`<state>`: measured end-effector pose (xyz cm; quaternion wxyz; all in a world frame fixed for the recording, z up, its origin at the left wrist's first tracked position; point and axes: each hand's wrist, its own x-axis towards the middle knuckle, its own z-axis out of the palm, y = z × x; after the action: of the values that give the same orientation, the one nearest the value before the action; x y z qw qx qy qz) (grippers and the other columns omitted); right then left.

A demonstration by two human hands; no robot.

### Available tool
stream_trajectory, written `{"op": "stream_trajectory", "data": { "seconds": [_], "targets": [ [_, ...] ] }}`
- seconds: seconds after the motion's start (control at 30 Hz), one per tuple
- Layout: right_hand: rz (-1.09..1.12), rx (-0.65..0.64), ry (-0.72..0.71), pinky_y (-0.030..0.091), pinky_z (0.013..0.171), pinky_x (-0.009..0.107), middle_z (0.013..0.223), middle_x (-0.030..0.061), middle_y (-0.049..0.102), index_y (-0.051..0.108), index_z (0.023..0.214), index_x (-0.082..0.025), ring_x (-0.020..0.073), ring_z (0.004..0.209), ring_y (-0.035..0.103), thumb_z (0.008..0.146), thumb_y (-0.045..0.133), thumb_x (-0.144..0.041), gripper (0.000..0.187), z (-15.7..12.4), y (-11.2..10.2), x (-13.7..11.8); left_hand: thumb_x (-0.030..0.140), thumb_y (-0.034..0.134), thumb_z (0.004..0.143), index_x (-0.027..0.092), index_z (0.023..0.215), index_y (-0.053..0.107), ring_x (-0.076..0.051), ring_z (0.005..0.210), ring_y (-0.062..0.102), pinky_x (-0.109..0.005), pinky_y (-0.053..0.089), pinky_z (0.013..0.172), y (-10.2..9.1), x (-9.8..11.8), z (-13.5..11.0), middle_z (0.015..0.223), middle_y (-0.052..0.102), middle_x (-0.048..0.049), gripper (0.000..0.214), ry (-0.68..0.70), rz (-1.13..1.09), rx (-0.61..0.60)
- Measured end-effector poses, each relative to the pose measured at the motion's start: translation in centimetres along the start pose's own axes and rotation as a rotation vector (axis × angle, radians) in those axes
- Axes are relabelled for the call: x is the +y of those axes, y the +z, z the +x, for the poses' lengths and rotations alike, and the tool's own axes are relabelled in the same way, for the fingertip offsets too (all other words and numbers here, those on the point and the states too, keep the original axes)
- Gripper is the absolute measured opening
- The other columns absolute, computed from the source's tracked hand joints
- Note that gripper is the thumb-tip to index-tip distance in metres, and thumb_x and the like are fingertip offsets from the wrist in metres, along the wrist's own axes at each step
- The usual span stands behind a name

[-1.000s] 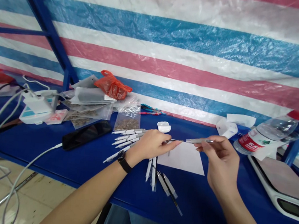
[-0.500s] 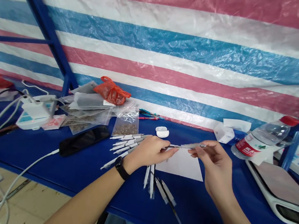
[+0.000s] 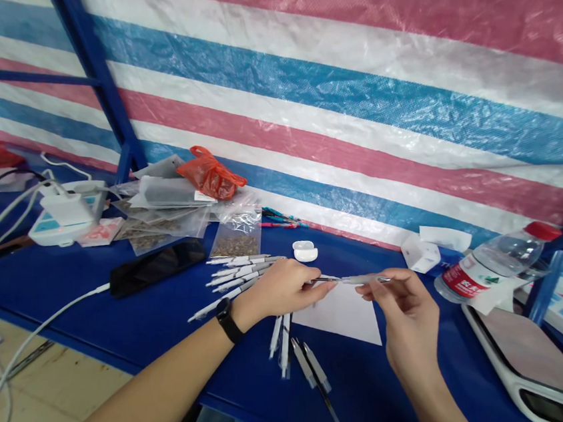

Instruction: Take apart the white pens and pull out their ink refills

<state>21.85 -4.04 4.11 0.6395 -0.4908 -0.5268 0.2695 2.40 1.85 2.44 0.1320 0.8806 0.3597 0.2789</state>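
My left hand [image 3: 284,285] pinches a thin pen refill [image 3: 325,279] between thumb and fingers. In my right hand [image 3: 406,311] is a translucent pen barrel [image 3: 357,279] with a silver tip, held level. The refill's end meets the barrel's open end; I cannot tell how far it is inside. White pens [image 3: 237,275] lie fanned out beside and partly beneath my left hand, with more pens [image 3: 285,349] just below it. Nearer me are two grey barrel pieces [image 3: 309,365] with silver tips and a loose refill [image 3: 332,410]. White paper [image 3: 341,314] lies under the hands.
A white earbud case [image 3: 305,251] sits behind the hands. To the left are a black phone [image 3: 157,268] on a cable, plastic bags [image 3: 171,206] and a power strip [image 3: 67,215]. A bottle [image 3: 494,264] and a white scale [image 3: 527,364] stand at right.
The view has shifted very slightly. Both hands keep their grips on the refill and the pen barrel, with hardly any movement between them.
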Motion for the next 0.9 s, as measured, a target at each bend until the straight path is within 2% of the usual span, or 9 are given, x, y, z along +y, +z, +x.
{"op": "stream_trajectory", "data": {
  "seconds": [0.23,0.47,0.73,0.9],
  "targets": [
    [0.022,-0.064,0.047,0.059,0.059,0.033,0.067,0.0028,0.073,0.060,0.078,-0.023,0.0234,0.062,0.074,0.071,0.084,-0.048,0.035,0.0,0.6,-0.3,0.042,0.053,0.098,0.019,0.063,0.053,-0.013,0.051,0.054,-0.025,0.026,0.053,-0.1,0.2,0.0,0.055,0.057,0.0007,0.042,-0.002,0.008,-0.023],
    [-0.067,-0.282,0.074,0.062,0.072,0.035,0.082,0.0067,0.078,0.068,0.085,-0.020,0.0246,0.076,0.076,0.079,0.078,-0.049,0.031,-0.7,0.9,0.4,0.029,0.060,0.091,0.020,0.069,0.053,-0.018,0.063,0.065,-0.026,0.030,0.055,0.0,0.7,0.1,0.063,0.064,-0.0004,0.025,-0.074,0.114,-0.088],
    [-0.277,-0.323,-0.071,0.061,0.071,0.033,0.086,0.0065,0.078,0.070,0.089,-0.021,0.0238,0.076,0.075,0.086,0.067,-0.043,0.022,-0.8,0.6,0.3,0.021,0.059,0.086,0.021,0.063,0.047,-0.018,0.059,0.063,-0.028,0.025,0.053,-0.1,1.1,0.3,0.056,0.060,0.0011,0.027,-0.130,0.129,-0.102],
    [-0.448,-0.370,-0.245,0.058,0.068,0.029,0.082,0.0036,0.075,0.066,0.091,-0.022,0.0196,0.069,0.071,0.093,0.058,-0.033,0.013,-0.8,0.6,-0.3,0.022,0.059,0.088,0.020,0.064,0.052,-0.021,0.064,0.067,-0.028,0.029,0.055,-0.3,1.2,0.4,0.064,0.067,-0.0021,0.025,-0.150,0.190,-0.156]
  ]
}}
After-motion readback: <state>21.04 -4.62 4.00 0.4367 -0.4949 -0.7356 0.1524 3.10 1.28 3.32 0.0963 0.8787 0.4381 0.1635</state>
